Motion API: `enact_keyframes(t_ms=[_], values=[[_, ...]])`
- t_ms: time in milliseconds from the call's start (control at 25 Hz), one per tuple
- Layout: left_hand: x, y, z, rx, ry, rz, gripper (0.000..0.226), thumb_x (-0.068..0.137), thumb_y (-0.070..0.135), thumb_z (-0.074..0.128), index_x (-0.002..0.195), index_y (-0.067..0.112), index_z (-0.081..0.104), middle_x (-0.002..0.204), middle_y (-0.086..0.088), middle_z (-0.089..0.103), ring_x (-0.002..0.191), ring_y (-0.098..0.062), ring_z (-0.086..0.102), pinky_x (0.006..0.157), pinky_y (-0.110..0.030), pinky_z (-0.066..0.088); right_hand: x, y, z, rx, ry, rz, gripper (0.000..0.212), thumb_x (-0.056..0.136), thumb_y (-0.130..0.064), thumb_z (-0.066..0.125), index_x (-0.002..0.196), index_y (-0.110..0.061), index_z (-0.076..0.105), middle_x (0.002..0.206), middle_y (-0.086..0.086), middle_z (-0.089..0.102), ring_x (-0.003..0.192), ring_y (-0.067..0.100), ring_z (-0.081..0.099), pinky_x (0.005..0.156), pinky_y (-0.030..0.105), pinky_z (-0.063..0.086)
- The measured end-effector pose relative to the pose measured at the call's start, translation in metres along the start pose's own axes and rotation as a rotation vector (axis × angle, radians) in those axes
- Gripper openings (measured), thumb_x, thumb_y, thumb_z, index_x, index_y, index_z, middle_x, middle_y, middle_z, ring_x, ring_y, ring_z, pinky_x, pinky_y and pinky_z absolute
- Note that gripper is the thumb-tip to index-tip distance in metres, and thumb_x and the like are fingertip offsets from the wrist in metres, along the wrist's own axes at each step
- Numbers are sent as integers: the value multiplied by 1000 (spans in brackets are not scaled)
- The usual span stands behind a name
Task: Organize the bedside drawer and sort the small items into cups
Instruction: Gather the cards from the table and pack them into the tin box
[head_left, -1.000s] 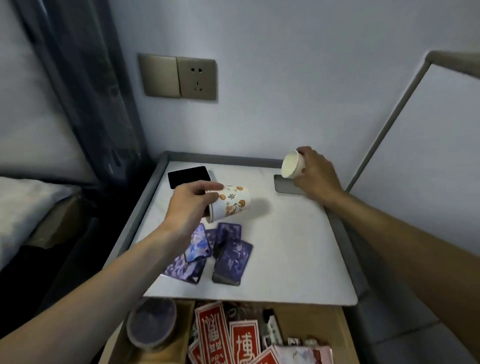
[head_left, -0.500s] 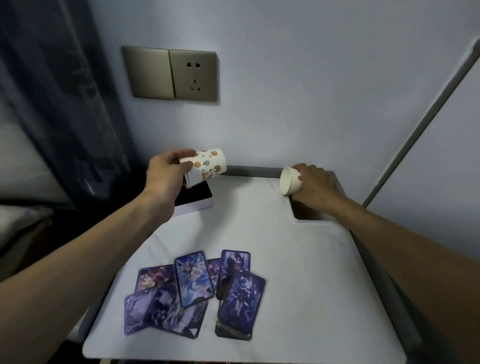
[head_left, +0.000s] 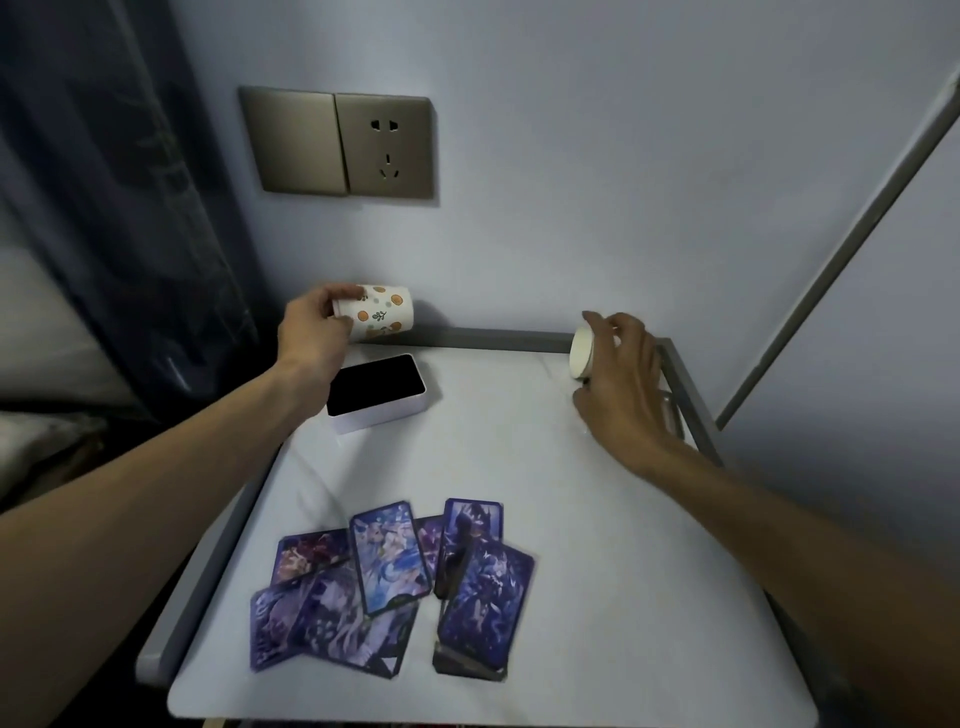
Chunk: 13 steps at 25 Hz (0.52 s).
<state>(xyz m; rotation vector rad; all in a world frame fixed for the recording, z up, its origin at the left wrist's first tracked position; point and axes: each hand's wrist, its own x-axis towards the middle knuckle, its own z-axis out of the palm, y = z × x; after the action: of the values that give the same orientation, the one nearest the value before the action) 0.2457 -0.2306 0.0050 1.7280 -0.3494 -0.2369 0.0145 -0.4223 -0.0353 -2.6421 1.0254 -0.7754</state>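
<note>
the left hand (head_left: 311, 332) grips the patterned paper cup (head_left: 382, 312), thumb and fingers wrapped round its rim end. the cup is held tipped on its side, base pointing right, in the air over the rear left corner of the white table top (head_left: 597, 571), close to the wall. the right hand (head_left: 621, 379) grips the plain white cup (head_left: 582, 356), fingers curled over its body. this cup is also tipped, open mouth facing left, and sits near the rear right corner just inside the grey rim (head_left: 493, 340); whether it touches the surface cannot be determined. the two cups are well apart. a white box with a black top (head_left: 376, 392) lies flat on the table below the left hand, under the patterned cup. the picture cards (head_left: 389, 587) lie face up in an overlapping spread at the front centre of the table, printed in purple and blue, apart from both hands and both cups. a bronze switch and socket plate (head_left: 337, 143) is mounted on the wall above the left hand. a dark curtain (head_left: 104, 208) hangs at the far left.
</note>
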Motion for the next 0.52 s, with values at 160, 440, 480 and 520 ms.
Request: enact_keyframes(t_ms=[160, 440, 480, 520], values=[[2, -15, -2, 120, -61, -31, 45, 86, -14, 50, 103, 24, 67, 112, -5, 67, 100, -20, 64, 85, -25, 52, -24, -31, 13, 15, -80, -212, 66, 75, 1, 66, 137, -14, 45, 131, 11, 38, 119, 28, 37, 103, 40, 37], [-47, 0, -33, 396, -31, 64, 41, 86, 3, 61, 126, 13, 59, 123, -6, 64, 105, -16, 59, 82, -21, 42, -53, -71, -11, 264, -424, -192, 29, 92, -12, 59, 121, -18, 61, 118, 2, 57, 101, 13, 56, 89, 30, 48], [-64, 6, -37, 440, -50, 100, 40, 86, 4, 61, 126, 12, 59, 123, -6, 63, 105, -16, 58, 81, -20, 41, -63, -74, -22, 293, -438, -177, 25, 92, -12, 59, 117, -17, 64, 112, 1, 60, 96, 12, 57, 86, 29, 49], [-83, 11, -41, 478, -99, 148, 38, 87, 4, 62, 124, 12, 60, 123, -6, 64, 103, -15, 58, 81, -19, 40, -77, -76, -35, 318, -465, -157, 23, 93, -12, 60, 114, -17, 65, 106, -1, 63, 92, 11, 59, 83, 28, 50]])
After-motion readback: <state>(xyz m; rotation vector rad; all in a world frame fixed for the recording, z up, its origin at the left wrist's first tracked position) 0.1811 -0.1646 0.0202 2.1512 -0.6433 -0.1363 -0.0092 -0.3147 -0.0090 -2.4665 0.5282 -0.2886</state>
